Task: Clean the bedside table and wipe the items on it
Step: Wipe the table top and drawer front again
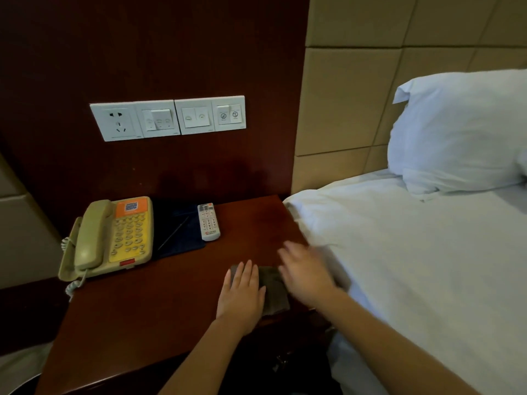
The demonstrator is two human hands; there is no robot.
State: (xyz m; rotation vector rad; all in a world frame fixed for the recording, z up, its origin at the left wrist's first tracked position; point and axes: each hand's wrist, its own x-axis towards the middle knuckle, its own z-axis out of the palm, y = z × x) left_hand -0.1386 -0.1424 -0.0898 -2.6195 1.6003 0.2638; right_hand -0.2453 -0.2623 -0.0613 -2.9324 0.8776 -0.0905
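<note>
Bare left hand (242,292) and right hand (306,276), forearms (399,337) unsleeved.

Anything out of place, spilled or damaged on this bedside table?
Nothing looks spilled or broken. The telephone sits at the left edge of the bedside table, its handset side seeming to overhang it, and the remote straddles the right edge of the dark blue pad.

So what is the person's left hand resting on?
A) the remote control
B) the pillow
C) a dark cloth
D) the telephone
C: the left hand lies flat, fingers straight, on top of the dark cloth.
</note>
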